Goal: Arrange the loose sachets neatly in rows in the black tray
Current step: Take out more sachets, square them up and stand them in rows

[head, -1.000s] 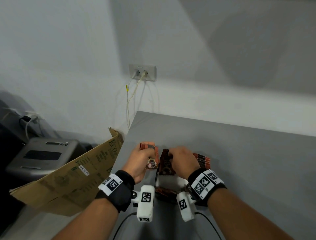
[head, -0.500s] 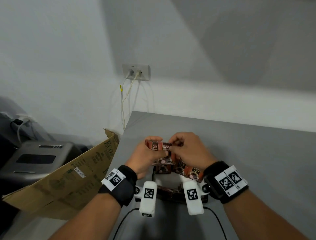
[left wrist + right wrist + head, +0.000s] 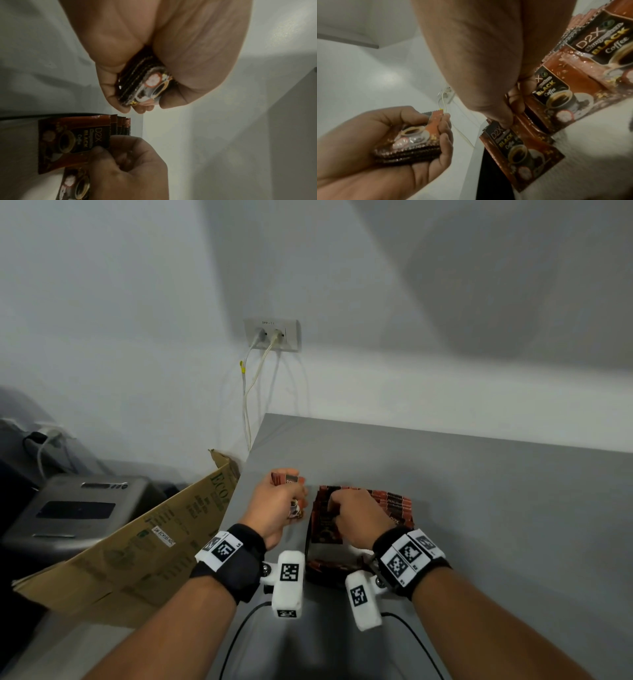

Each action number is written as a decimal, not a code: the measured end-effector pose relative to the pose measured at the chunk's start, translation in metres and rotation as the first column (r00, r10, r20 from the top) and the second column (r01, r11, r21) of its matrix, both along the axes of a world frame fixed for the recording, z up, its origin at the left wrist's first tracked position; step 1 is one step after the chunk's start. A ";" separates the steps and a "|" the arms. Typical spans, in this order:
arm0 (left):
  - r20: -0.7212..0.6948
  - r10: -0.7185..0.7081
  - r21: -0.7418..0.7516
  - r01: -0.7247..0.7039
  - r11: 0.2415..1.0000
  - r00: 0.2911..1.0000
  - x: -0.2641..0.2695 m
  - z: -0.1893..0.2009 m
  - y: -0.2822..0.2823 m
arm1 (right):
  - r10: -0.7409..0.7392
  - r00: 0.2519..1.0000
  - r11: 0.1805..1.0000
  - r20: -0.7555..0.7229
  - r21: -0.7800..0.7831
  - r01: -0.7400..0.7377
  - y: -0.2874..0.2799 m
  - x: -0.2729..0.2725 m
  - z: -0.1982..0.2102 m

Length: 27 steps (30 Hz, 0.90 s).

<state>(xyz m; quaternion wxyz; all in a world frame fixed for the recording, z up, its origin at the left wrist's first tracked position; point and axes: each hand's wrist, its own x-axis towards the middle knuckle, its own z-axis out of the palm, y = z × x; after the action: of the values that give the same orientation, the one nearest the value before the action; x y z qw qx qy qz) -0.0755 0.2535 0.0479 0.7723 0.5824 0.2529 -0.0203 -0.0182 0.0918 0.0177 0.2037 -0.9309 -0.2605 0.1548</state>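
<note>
Left hand is curled tight around a small stack of sachets, thumb on top and fingers underneath, the stack sitting edge-on in the palm just to the left of the black tray. The left wrist view shows the same stack squeezed between fingers and the heel of the hand, with a printed coffee cup on the top packet. Right hand is down over the tray, fingers bent and pinching the top edge of one sachet that stands among the others; the right wrist view shows the thumb and fingertips closed on its upper corner. Around that hand, a row of sachets leans in overlapping fashion along the far side of the tray, brown-red packets with "Black Coffee" print readable up close. Another sachet lies flat on the tray's white lining just below the right hand's thumb, face up. More packets show along the near edge of the tray, partly hidden by the wrist cameras. The tray sits on the grey table near its left edge. Left of the tray, off the table, a flattened cardboard box leans, with a grey machine beyond it and a wall socket with white cables above the table corner.
</note>
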 end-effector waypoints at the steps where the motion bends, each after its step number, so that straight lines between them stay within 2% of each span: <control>1: -0.005 0.000 0.006 0.000 1.000 1.000 0.000 0.000 0.000 | -0.003 1.000 1.000 0.009 -0.013 0.004 0.001 -0.001 -0.002; 8: 0.026 -0.098 0.006 0.098 0.995 0.995 -0.004 0.005 -0.005 | 0.058 0.983 0.995 0.172 -0.088 -0.044 0.005 -0.003 -0.008; 11: 0.009 -0.069 0.009 0.069 0.998 0.998 -0.003 0.002 -0.004 | -0.010 0.988 1.000 0.153 0.005 0.009 0.000 -0.002 -0.002; 13: 0.016 -0.071 0.009 0.070 0.997 0.997 -0.001 -0.001 -0.004 | -0.143 0.987 0.974 0.077 0.190 0.127 -0.008 0.001 0.011; 14: 0.034 -0.087 0.017 0.086 0.996 0.996 0.000 -0.001 -0.005 | -0.200 0.980 0.934 -0.017 0.300 0.196 -0.012 0.002 0.020; 16: 0.083 -0.146 0.052 0.142 0.989 0.986 0.001 0.001 -0.009 | -0.209 0.954 0.855 -0.217 0.432 0.285 -0.018 0.001 0.039; 17: 0.104 -0.181 0.071 0.174 0.982 0.978 0.003 0.003 -0.013 | -0.182 0.951 0.847 -0.252 0.451 0.281 -0.021 0.001 0.047; 21: 0.136 -0.229 0.105 0.216 0.971 0.964 0.010 0.005 -0.020 | -0.182 0.973 0.871 -0.140 0.437 0.226 -0.031 0.002 0.064; 24: 0.094 -0.060 0.103 0.050 0.993 0.994 0.012 0.003 -0.012 | -0.206 0.968 0.894 -0.144 0.375 0.246 -0.042 0.006 0.059; 27: 0.057 0.036 0.078 -0.041 0.996 0.998 0.012 0.000 -0.003 | -0.123 0.986 0.970 -0.110 0.195 0.143 -0.038 0.001 0.039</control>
<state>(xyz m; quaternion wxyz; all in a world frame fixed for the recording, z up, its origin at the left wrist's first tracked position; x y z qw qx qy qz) -0.0635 0.2505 0.0480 0.7555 0.6081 0.2429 0.0209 -0.0176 0.0537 0.0568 0.3198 -0.9121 -0.2017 0.1584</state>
